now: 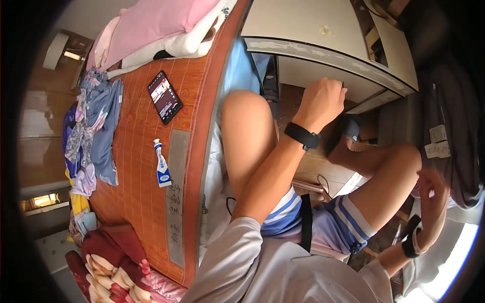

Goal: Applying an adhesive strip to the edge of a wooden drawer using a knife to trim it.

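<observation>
My left hand (322, 101) is out in front of the drawer unit, fingers closed in a pinch. A small dark tip shows at the fingertips, too little to name. A black band (302, 136) is round that wrist. Beside my right knee is my right hand (433, 189), bent at the wrist and partly blurred; its fingers curl, and whether they hold anything does not show. It wears a black wristband (411, 237) too. On the orange mat to the left lie a phone (165, 97) with a lit screen and a blue-and-white tube (162, 164), both apart from my hands.
The orange mat (136, 146) covers a bed, with pink bedding (156, 22), crumpled clothes (96, 121) and a red floral blanket (111, 262) on it. Ahead stands a pale drawer unit (308, 25) with worn edges. Dark fabric (449, 111) hangs at right. My slippered foot (348, 131) is below.
</observation>
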A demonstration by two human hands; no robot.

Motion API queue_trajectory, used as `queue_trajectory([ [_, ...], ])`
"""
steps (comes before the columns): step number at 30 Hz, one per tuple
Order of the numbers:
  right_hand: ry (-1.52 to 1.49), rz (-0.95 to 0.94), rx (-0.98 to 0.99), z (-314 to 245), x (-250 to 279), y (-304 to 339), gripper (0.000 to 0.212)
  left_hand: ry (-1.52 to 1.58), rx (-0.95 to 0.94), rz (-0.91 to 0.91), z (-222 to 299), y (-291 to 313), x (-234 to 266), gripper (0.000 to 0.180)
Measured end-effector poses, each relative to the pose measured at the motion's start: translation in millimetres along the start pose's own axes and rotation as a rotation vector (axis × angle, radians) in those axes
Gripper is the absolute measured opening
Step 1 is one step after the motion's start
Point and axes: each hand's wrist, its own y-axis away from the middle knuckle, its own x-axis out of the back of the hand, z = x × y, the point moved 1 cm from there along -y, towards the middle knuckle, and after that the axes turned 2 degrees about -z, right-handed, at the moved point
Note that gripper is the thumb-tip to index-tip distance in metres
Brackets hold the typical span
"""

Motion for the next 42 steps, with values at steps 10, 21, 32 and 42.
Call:
queue_trajectory([
  [10,-0.222,-0.433,0.161,-20,-115,-151,0.013,-0.01,0.025,-0.04,-2,-6,-5,0.026],
  [21,-0.13,-0.388,0.099,35,-140,-145,0.011,-0.057,0.002,-0.096,-3,-9,-22,0.026],
  [32,-0.07,-0.121,0.069,99,-147,-146,0.048,0.617,0.221,-0.298,25,-35,-72,0.03],
  [42,-0.088,0.315,0.017,148,-117,-163,0.03,1.146,0.387,-0.293,57,-65,-150,0.04],
])
